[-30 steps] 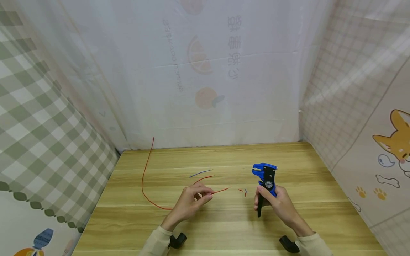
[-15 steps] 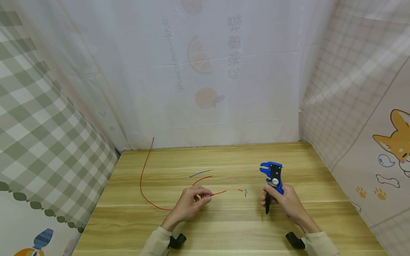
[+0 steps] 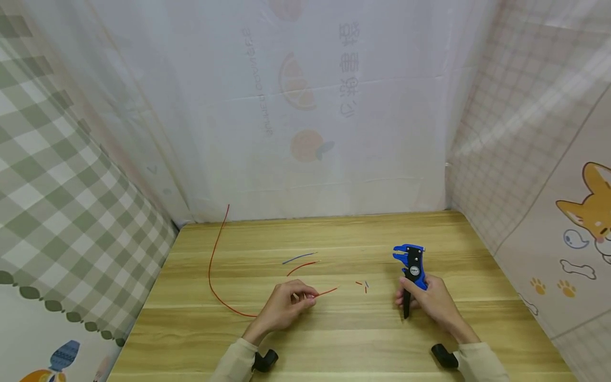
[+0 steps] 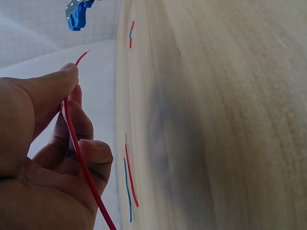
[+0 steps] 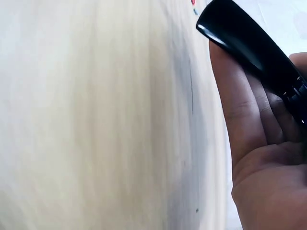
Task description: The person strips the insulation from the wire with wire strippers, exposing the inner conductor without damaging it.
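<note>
Between thumb and fingertips, my left hand (image 3: 286, 305) pinches a long red wire (image 4: 81, 158) near one end. A short bare tip shows at that end, pointing right. The wire's tail curves from behind the hand to the table's back left. My right hand (image 3: 431, 302) grips a blue and black wire stripper (image 3: 414, 259) by its handles, head upward, jaws facing left and apart from the wire. In the right wrist view, a glossy black handle (image 5: 249, 40) lies along the fingers. The rest of the tool is out of that frame.
Beyond the left hand lie a short blue wire (image 3: 298, 258) and a short red wire (image 3: 302, 267), both with bare ends. Several tiny red and blue insulation scraps (image 3: 365, 289) lie between the hands. Curtains enclose the wooden table (image 3: 343, 350) at the back and sides.
My right hand has moved to the right with the wire stripper, away from the red wire. My left hand has stayed nearly in place, with the wire end slightly nearer the front.
</note>
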Available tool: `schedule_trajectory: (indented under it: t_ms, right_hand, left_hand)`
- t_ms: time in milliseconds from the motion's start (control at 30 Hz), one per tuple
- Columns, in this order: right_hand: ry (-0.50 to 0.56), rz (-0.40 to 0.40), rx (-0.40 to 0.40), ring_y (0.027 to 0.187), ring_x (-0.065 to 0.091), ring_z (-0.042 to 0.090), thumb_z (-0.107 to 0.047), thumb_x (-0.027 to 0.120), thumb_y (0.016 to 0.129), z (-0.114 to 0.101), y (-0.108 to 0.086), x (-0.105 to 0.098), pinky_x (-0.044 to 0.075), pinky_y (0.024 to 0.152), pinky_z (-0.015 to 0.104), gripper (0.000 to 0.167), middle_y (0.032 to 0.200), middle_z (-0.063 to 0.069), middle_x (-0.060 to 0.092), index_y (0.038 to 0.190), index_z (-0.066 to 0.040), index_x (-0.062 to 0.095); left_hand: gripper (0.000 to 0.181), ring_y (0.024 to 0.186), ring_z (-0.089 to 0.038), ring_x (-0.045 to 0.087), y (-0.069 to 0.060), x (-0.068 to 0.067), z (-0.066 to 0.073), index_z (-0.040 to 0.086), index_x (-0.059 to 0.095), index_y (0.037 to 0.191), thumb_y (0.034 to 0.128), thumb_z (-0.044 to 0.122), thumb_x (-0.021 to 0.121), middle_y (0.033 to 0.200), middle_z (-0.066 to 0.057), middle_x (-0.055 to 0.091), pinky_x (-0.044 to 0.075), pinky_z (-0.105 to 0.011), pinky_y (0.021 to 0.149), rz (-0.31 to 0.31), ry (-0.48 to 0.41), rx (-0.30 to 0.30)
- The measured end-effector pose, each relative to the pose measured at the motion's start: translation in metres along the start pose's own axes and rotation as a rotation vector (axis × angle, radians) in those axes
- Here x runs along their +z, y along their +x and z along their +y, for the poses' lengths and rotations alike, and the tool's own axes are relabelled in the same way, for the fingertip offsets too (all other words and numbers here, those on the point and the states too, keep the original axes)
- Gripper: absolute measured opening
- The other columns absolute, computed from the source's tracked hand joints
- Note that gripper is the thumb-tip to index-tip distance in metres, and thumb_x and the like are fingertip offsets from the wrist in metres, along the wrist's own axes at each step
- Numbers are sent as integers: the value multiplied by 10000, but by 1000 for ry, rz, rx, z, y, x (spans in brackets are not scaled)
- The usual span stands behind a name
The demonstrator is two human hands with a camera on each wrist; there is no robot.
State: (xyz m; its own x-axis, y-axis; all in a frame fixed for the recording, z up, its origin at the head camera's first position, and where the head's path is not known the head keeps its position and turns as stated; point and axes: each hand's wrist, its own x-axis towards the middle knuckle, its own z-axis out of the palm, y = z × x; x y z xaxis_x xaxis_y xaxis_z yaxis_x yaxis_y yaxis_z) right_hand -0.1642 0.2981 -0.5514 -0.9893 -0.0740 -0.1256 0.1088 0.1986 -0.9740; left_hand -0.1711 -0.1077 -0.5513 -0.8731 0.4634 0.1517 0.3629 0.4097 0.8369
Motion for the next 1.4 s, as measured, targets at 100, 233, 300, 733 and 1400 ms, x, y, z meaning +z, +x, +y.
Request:
schedule_trajectory:
  t_ms: [100,233,300,733,1400]
  right_hand:
    - [-4,21,24,800,845,224,-221,674,1158,3,4,-5,710,741,406,418,917,166,830,1220,192,660]
    - [-18,20,65,815,849,200,-246,704,1143,6,9,-12,708,774,370,444,928,140,846,1268,178,661]
    - [-24,12,86,822,848,196,-250,714,1137,8,11,-15,709,787,364,449,935,128,846,1281,172,659]
    - [-138,-31,120,870,849,208,-342,734,1126,6,28,-50,704,819,339,491,976,106,830,1227,136,681]
    - [-591,47,36,983,630,190,-461,798,1057,9,49,-89,491,775,228,657,1208,258,780,1363,115,718]
  left_hand:
    - [106,849,21,615,0,1,-1,63,873,1128,1041,92,819,972,-32,800,520,-166,741,-9,8,-4]
    - [109,853,30,615,-1,2,-1,57,871,1129,1031,75,826,966,-43,798,529,-170,750,-23,13,-7]
    - [111,857,32,617,-2,2,-2,56,870,1131,1030,75,827,972,-48,799,536,-174,756,-29,13,-8]
    - [109,877,21,641,-3,6,-11,82,875,1132,1043,122,827,1005,-15,806,546,-180,774,-48,24,-43]
    - [56,790,39,601,0,9,-17,98,874,1060,1031,135,845,948,-9,798,519,-171,716,-30,71,-40]
